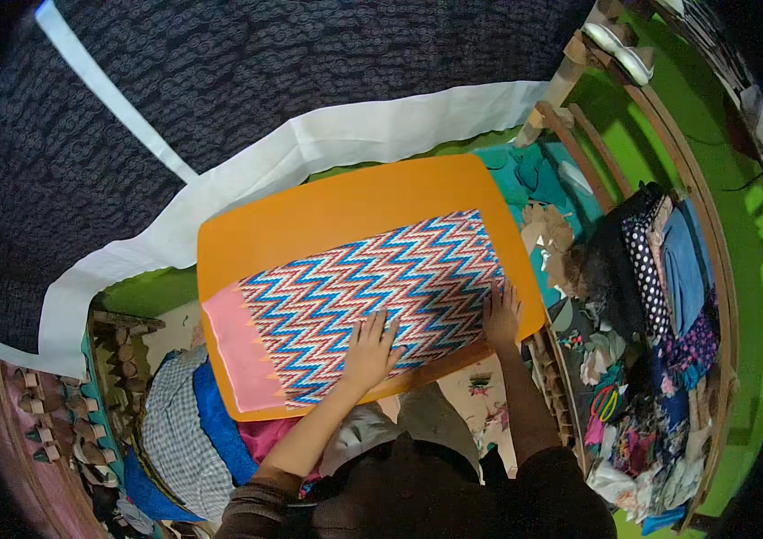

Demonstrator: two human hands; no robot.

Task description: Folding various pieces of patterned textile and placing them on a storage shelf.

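Zigzag-patterned cloth [368, 310] lies flat on an orange counter [345, 211], toward the near side. Pink panel [242, 350] at its left end reaches close to the counter's left edge. Widest open room: bare orange band along the far side; narrower strip at right; only a thin margin near the person.

Left hand [370, 350] lies palm-down on the cloth's near half, fingers released and spread, pointing away; forearm slants in from lower left. Right hand [501, 316] rests at the cloth's right edge, fingers straight, pointing away, not clenched; forearm comes up more steeply.

Long axis runs left to right, right end tilted farther off; pink end points left and slightly nearward.

Beyond: dark curtain [309, 63] with white border. Left: checked cloth [185, 422]. Right: folded clothes [682, 269].
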